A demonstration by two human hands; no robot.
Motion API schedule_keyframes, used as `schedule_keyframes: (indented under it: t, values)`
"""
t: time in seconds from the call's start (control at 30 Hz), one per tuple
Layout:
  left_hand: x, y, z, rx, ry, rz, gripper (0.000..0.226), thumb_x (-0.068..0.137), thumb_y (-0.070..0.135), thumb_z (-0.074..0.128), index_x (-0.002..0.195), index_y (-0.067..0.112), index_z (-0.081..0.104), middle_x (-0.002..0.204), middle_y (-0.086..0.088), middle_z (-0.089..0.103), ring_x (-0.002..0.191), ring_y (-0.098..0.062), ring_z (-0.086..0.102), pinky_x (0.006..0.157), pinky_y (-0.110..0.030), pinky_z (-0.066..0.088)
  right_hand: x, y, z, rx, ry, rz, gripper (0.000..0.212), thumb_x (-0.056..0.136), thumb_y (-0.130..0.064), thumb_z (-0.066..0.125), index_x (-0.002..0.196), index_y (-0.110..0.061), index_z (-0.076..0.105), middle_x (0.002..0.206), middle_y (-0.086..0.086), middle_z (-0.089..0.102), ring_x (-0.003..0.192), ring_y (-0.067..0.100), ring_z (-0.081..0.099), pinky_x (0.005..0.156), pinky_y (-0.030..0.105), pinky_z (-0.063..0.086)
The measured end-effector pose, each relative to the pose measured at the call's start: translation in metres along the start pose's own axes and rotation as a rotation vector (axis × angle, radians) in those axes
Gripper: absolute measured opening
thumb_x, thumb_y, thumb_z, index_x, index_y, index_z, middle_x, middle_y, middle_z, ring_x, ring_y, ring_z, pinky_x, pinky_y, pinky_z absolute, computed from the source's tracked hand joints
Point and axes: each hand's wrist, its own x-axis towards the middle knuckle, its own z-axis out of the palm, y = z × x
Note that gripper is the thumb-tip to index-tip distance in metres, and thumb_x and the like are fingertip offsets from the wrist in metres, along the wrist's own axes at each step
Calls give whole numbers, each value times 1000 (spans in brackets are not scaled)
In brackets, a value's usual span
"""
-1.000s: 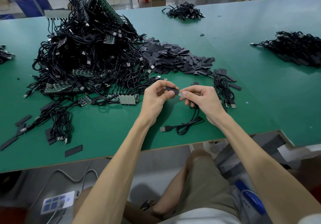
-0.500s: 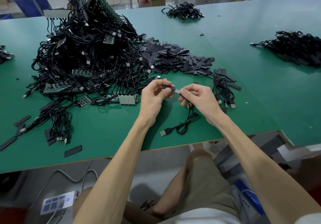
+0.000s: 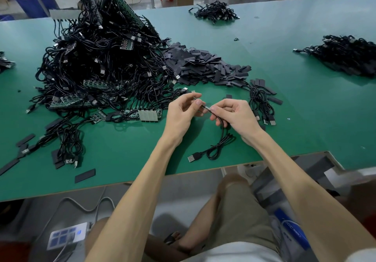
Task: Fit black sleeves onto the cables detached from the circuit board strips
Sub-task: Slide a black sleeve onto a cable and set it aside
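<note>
My left hand (image 3: 184, 112) pinches a small black sleeve (image 3: 199, 101) between thumb and fingers, mostly hidden by them. My right hand (image 3: 236, 114) grips the end of a black cable (image 3: 218, 148), its small tip (image 3: 207, 107) pointing at the sleeve, almost touching it. The cable hangs down from my right hand, loops on the green table (image 3: 126, 150) and ends in a USB plug (image 3: 192, 157) near the front edge. A heap of loose black sleeves (image 3: 203, 66) lies just beyond my hands.
A big tangle of cables with green circuit board strips (image 3: 97, 64) fills the left. A small cable bundle (image 3: 262, 107) lies right of my right hand. More cable piles sit at far right (image 3: 345, 56) and at the back (image 3: 215, 13). Stray sleeves (image 3: 85, 175) dot the front left.
Both hands lifted slightly and drew the cable up, so its loop and plug slid a little across the table. The cable tip now meets the sleeve more closely.
</note>
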Motion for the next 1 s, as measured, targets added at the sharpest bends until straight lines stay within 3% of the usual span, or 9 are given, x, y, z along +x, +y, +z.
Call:
schedule_keyframes:
  t: [0.33, 0.43, 0.53, 0.73, 1.0]
  values:
    - [-1, 1, 0, 49, -38, -8, 25, 97, 9, 67, 118, -5, 64, 99, -26, 72, 76, -21, 71, 72, -32, 59, -1, -2, 2, -2, 10, 7, 13, 97, -13, 70, 91, -2, 72, 73, 9, 75, 55, 14, 62, 47, 20, 44]
    - [-1, 1, 0, 70, -46, -24, 26, 94, 10, 72, 115, -4, 64, 94, -23, 73, 75, -24, 72, 74, -39, 60, -1, -3, 3, 7, 17, 9, 13, 97, -14, 70, 92, -2, 72, 74, 10, 75, 54, 14, 62, 47, 19, 44]
    - [0, 1, 0, 56, -34, -36, 26, 93, 11, 74, 112, -4, 65, 85, -15, 73, 71, -21, 72, 70, -33, 60, 0, -3, 4, 26, 27, 22, 12, 96, -16, 72, 98, -4, 70, 76, 12, 76, 54, 17, 63, 47, 21, 45]
    - [-1, 0, 2, 49, -74, -53, 19, 99, 7, 65, 112, -5, 67, 79, -8, 76, 70, -19, 75, 66, -25, 58, 1, -2, 4, 16, 41, 31, 13, 95, -17, 73, 98, -7, 64, 77, 12, 77, 60, 20, 67, 52, 25, 47]
    - [0, 0, 3, 112, -13, -20, 19, 103, 13, 58, 102, -6, 64, 79, -15, 69, 58, -22, 65, 54, -32, 54, -1, -8, 4, 5, -26, 40, 18, 90, -14, 77, 103, -4, 70, 83, 6, 77, 67, 14, 69, 53, 19, 46]
